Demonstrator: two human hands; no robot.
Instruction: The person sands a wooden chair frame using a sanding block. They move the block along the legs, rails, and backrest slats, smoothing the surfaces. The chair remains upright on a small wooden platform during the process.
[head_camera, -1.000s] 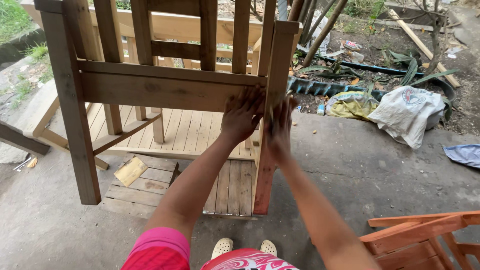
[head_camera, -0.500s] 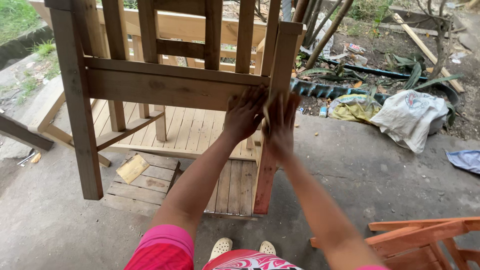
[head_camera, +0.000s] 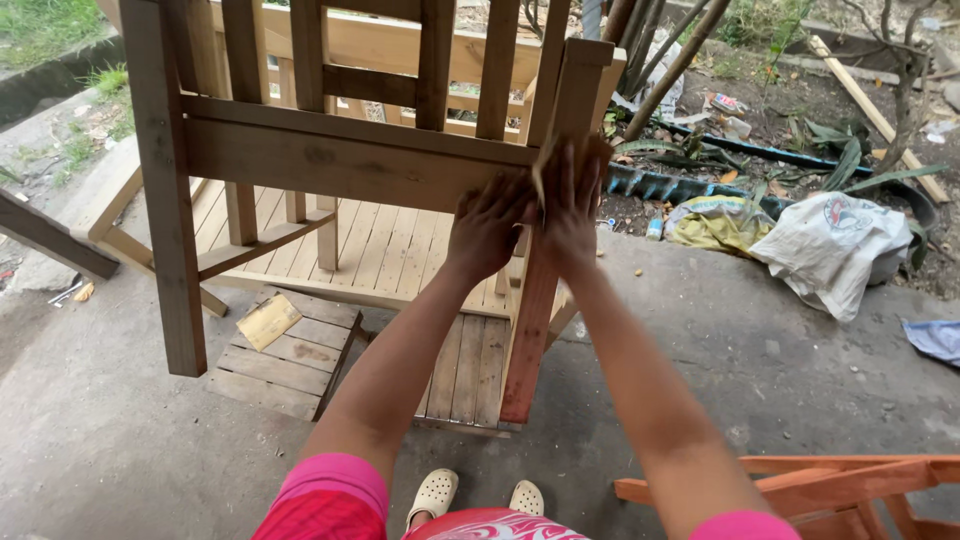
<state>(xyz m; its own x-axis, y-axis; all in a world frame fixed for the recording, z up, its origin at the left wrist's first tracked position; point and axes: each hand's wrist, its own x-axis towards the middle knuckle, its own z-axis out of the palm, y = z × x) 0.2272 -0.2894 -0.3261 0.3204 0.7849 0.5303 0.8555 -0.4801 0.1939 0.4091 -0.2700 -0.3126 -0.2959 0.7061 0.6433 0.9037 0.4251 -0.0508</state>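
left hand (head_camera: 490, 225): fingers flat on wooden chair frame (head_camera: 330, 160) rail | right hand (head_camera: 572, 205): pressing sandpaper (head_camera: 543, 170) against corner post, grasp unclear

A small wooden pallet (head_camera: 290, 355) lies on the concrete floor (head_camera: 760, 360), with a yellow sheet (head_camera: 266, 321) on top of it. Right of the pallet are a white sack (head_camera: 830, 250) and an orange wooden frame (head_camera: 850, 485).
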